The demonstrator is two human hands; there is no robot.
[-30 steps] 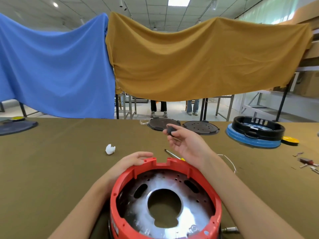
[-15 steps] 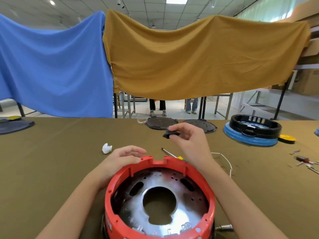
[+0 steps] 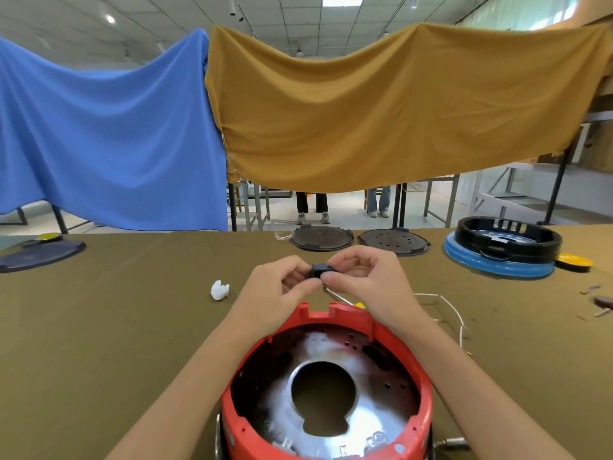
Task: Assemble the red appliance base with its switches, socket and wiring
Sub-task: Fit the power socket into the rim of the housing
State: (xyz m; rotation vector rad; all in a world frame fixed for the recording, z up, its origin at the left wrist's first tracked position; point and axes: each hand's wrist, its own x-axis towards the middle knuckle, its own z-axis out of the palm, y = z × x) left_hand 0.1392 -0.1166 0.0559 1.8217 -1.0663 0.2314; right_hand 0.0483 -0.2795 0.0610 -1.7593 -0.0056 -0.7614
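The red appliance base (image 3: 326,318) stands open side up at the near table edge, a shiny metal plate with a large hole inside it. A rectangular notch cuts its far rim. Just beyond that rim, my left hand (image 3: 277,292) and my right hand (image 3: 365,280) meet and both pinch a small black switch (image 3: 321,271) between thumb and fingers, held above the table. A white wire (image 3: 442,302) lies on the cloth to the right of my right wrist. A screwdriver shaft (image 3: 336,295) shows under my right hand.
A white plastic piece (image 3: 219,290) lies left of my hands. Two dark round plates (image 3: 321,239) sit at the table's far edge. A black ring on a blue base (image 3: 504,252) stands at the back right, small parts (image 3: 600,303) at the right edge, a dark plate (image 3: 39,255) far left.
My left hand left the red base's rim and rose to join the right hand on the black switch. The right hand brought the switch lower and toward the centre.
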